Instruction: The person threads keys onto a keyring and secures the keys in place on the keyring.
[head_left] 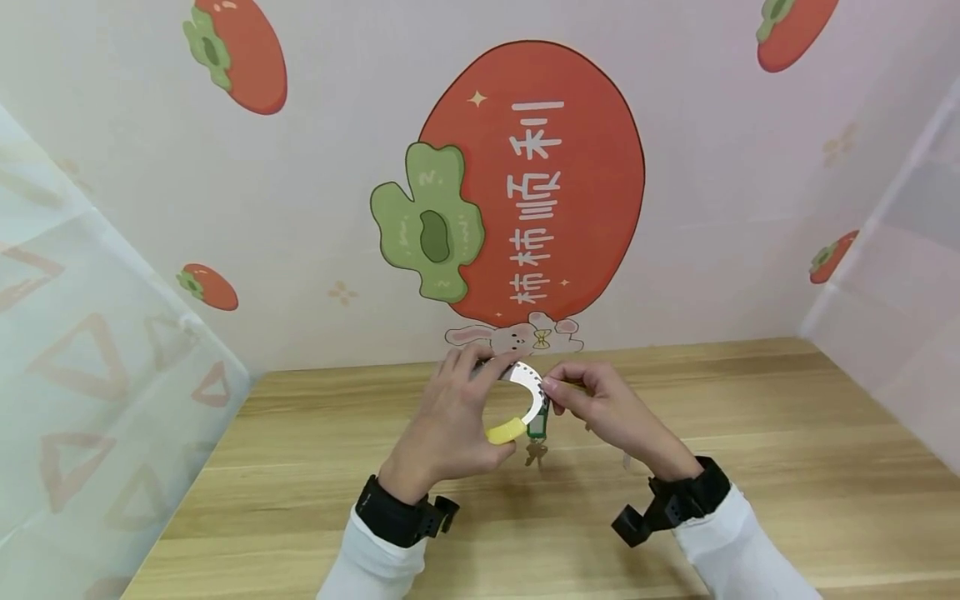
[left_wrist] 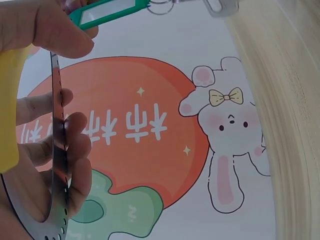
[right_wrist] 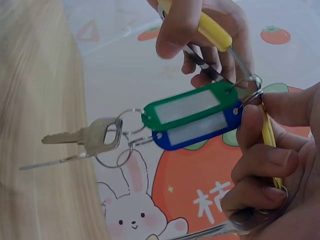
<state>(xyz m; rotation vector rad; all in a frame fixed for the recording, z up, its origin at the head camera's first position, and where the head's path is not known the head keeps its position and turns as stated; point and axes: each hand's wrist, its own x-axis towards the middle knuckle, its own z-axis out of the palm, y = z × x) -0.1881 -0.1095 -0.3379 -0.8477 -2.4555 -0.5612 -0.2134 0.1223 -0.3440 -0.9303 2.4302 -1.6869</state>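
Observation:
My left hand (head_left: 453, 417) grips a large round key ring (head_left: 534, 392), a flat metal band with small holes along its edge and a yellow grip (right_wrist: 215, 32). Beside the band, my right hand (head_left: 611, 412) pinches the small split rings of key tags. From them hang a green tag (right_wrist: 187, 107) and a blue tag (right_wrist: 200, 131), each with a key on its far ring; the green one's brass key (right_wrist: 102, 137) shows clearly. A yellow tag (right_wrist: 269, 130) lies under the right fingers, with another key below. Whether the tags' rings pass through the band I cannot tell.
A wooden tabletop (head_left: 315, 467) lies beneath both hands. Behind it stands a pale backdrop (head_left: 322, 200) printed with persimmons and a rabbit, with pale side walls left and right. Each wrist wears a black camera strap (head_left: 390, 512).

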